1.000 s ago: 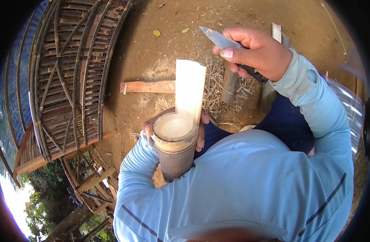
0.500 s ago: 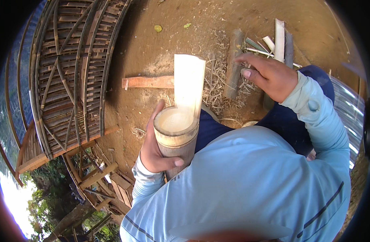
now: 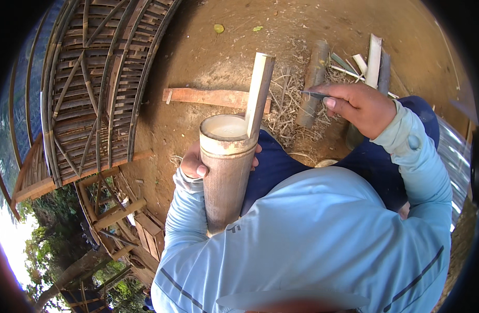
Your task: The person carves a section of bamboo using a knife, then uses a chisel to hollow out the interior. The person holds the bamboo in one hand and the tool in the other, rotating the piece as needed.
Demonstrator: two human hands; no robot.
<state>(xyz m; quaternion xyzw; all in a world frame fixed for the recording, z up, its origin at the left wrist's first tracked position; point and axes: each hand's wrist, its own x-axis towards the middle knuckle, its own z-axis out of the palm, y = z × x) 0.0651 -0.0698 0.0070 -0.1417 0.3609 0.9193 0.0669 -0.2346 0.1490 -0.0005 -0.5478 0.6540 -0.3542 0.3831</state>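
My left hand point(image 3: 191, 161) is wrapped round a bamboo cup point(image 3: 226, 180), its thumb on the near left side and fingertips showing at the right. The cup leans slightly and its open top shows a pale hollow inside. From the right of its rim rises a tall narrow strip point(image 3: 260, 94), pale on one face. To the right and apart from the cup, my right hand point(image 3: 363, 107) is closed on a small knife, whose dark blade point(image 3: 315, 95) points left. The knife's handle is hidden in the fingers.
Curly shavings point(image 3: 285, 112) lie on the dirt floor around a bamboo log point(image 3: 313, 78). Split bamboo pieces point(image 3: 373, 60) rest beyond my right hand. A flat reddish-brown board point(image 3: 208, 96) lies ahead of the cup. A slatted bamboo structure point(image 3: 101, 78) stands at left.
My left hand has turned and tilted the cup, so more of its side shows and the tall strip appears narrower. My right hand has shifted slightly right and down, and the blade now shows.
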